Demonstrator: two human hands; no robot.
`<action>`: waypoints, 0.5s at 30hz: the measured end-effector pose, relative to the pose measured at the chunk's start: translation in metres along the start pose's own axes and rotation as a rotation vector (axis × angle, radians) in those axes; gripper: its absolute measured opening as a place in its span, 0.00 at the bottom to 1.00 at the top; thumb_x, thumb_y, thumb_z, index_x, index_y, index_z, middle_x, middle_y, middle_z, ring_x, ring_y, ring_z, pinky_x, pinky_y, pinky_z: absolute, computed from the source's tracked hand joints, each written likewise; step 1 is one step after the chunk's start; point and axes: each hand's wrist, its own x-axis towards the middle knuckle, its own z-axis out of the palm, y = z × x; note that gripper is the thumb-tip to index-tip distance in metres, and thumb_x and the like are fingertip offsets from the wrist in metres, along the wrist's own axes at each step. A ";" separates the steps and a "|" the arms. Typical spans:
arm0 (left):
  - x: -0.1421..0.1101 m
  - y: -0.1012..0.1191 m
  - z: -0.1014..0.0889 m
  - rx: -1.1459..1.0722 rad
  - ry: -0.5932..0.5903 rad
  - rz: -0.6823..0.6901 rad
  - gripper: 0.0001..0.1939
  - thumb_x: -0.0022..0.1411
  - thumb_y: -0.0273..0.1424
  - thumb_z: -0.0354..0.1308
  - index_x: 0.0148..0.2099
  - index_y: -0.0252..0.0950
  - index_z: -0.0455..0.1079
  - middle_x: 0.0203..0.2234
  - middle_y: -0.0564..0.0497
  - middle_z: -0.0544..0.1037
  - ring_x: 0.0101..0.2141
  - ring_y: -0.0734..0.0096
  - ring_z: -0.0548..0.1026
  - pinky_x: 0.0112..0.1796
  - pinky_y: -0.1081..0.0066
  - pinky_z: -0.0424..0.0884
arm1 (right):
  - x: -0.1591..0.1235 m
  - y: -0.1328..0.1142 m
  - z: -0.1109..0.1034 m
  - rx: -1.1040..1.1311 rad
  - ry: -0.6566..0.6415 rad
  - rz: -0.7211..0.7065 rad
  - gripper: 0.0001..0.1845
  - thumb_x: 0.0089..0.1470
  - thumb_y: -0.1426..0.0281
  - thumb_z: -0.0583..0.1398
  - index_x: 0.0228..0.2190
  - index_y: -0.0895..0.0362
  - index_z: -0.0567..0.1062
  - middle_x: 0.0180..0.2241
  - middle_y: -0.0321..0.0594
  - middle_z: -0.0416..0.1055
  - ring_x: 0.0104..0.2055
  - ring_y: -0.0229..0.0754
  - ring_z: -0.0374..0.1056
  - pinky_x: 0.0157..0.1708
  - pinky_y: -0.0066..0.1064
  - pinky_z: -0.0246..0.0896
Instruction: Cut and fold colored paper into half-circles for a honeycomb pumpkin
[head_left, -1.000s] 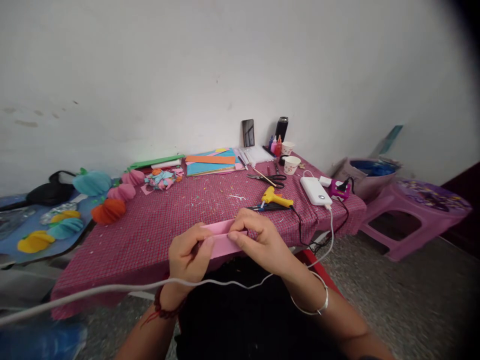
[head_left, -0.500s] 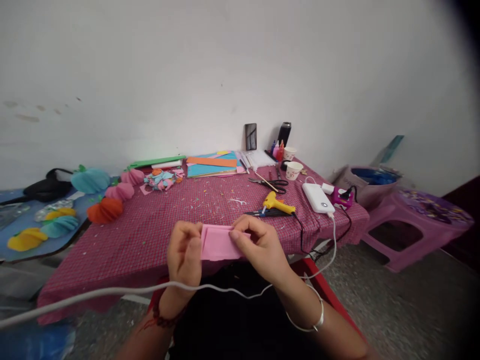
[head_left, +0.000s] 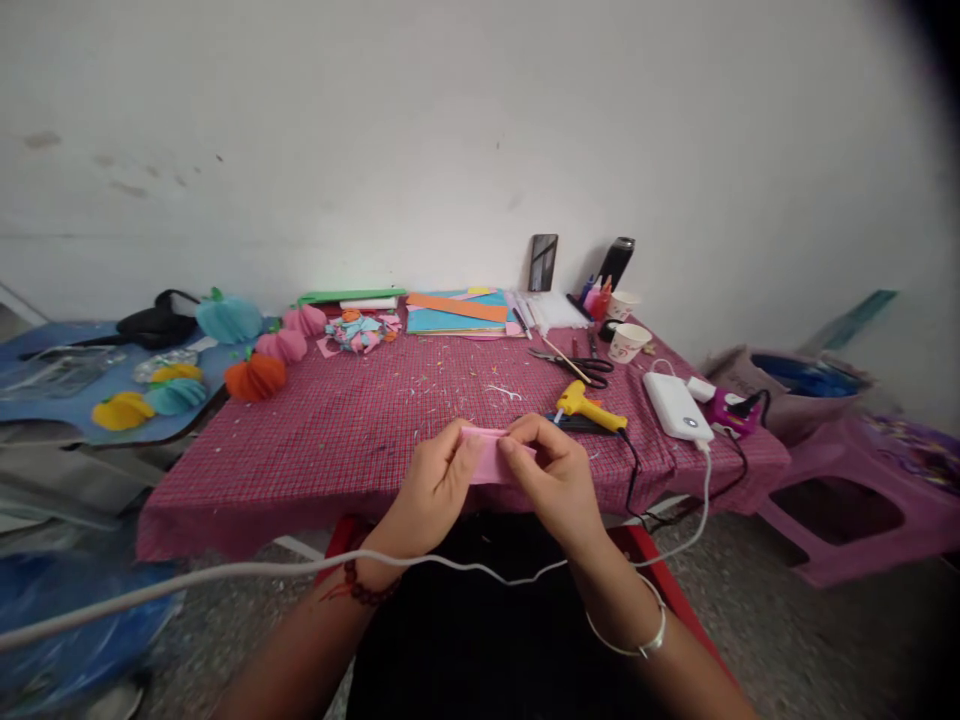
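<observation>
Head view — left hand [head_left: 431, 490] and right hand [head_left: 559, 485] pinch pink paper [head_left: 490, 463] — grip narrow.

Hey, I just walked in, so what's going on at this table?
A person's left hand and right hand hold a small pink piece between them, one at each end, at the near side of the table. A yellow glue gun and scissors lie beyond, neither in hand. Pumpkin shapes in several colours sit at the left.
</observation>
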 end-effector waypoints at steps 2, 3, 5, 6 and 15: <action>0.002 -0.003 0.001 0.043 0.024 0.042 0.17 0.70 0.38 0.45 0.29 0.37 0.61 0.21 0.57 0.64 0.22 0.77 0.62 0.24 0.74 0.57 | 0.001 -0.001 0.001 -0.021 -0.001 -0.003 0.10 0.56 0.69 0.59 0.23 0.55 0.68 0.24 0.34 0.64 0.28 0.38 0.60 0.30 0.31 0.54; 0.003 -0.005 0.001 0.061 0.036 0.061 0.17 0.70 0.37 0.45 0.28 0.37 0.59 0.20 0.57 0.62 0.22 0.77 0.61 0.24 0.73 0.56 | 0.001 -0.001 0.002 -0.031 -0.002 -0.003 0.10 0.56 0.69 0.59 0.23 0.55 0.68 0.24 0.34 0.64 0.28 0.38 0.60 0.30 0.31 0.54; 0.004 -0.007 0.001 0.075 0.062 0.082 0.18 0.70 0.36 0.44 0.27 0.37 0.56 0.20 0.58 0.61 0.22 0.77 0.60 0.24 0.72 0.54 | 0.001 -0.001 0.004 -0.042 -0.004 0.008 0.11 0.55 0.69 0.59 0.22 0.55 0.68 0.24 0.34 0.64 0.28 0.37 0.59 0.30 0.31 0.54; 0.004 -0.008 0.001 0.069 0.074 0.081 0.18 0.70 0.35 0.44 0.26 0.38 0.56 0.20 0.58 0.60 0.22 0.77 0.59 0.24 0.72 0.54 | 0.002 -0.001 0.005 -0.024 0.008 0.026 0.10 0.55 0.69 0.60 0.23 0.55 0.68 0.24 0.34 0.64 0.28 0.37 0.59 0.30 0.30 0.54; 0.004 -0.013 0.006 -0.077 0.221 0.038 0.18 0.70 0.37 0.44 0.27 0.38 0.57 0.19 0.58 0.58 0.21 0.77 0.57 0.22 0.73 0.55 | 0.005 0.008 0.018 0.475 -0.107 0.385 0.15 0.45 0.62 0.68 0.31 0.55 0.71 0.28 0.33 0.67 0.27 0.35 0.62 0.30 0.28 0.59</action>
